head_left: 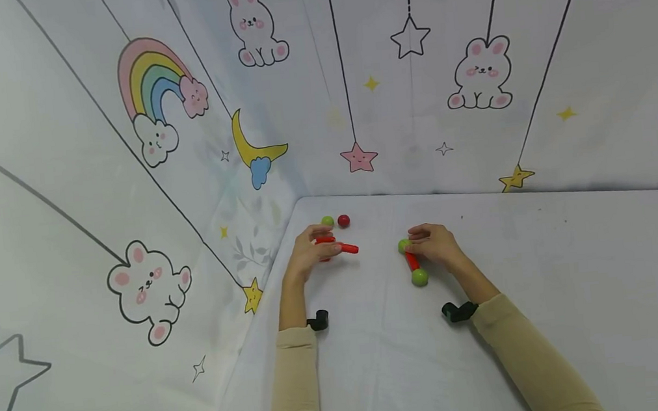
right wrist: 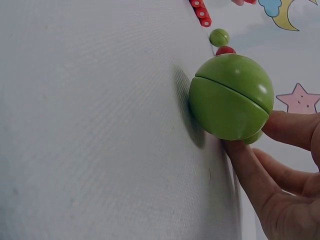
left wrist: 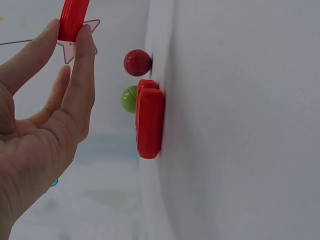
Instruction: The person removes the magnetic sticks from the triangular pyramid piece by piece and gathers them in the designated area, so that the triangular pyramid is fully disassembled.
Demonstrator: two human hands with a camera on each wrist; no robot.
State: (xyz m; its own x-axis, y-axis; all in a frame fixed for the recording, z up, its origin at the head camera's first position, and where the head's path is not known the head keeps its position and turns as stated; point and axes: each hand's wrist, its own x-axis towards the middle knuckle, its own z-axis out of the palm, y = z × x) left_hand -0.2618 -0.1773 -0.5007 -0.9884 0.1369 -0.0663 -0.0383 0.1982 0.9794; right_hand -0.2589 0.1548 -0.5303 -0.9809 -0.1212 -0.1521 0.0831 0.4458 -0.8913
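Fingers of the left hand [head_left: 308, 253] pinch a red stick [left wrist: 73, 19] near one end, thumb on one side and fingertips on the other, the rest of the hand loosely curved. Just below that hand, two more red sticks [left wrist: 149, 120] lie side by side on the white table [head_left: 548, 291], and beyond its fingertips sit a loose green ball [head_left: 327, 221] and a red ball [head_left: 343, 220], close together near the table's far edge.

The right hand [head_left: 435, 244] curls over a red rod [head_left: 412, 261] with green balls at its ends: one green end ball [head_left: 419, 277] shows toward the wrist, and a second one [head_left: 403, 245] peeks out by the fingertips. From the right wrist view the near green end ball [right wrist: 231, 97] rests on the table with the fingers cupped under and beside it, gripping the piece.

My judgement is that the pieces are being joined end to end. To do this well, the left hand should keep its pinch short and firm so the stick does not swing, bring its free end squarely toward a ball, and let the right hand hold the rod flat against the table so the balls cannot roll away.
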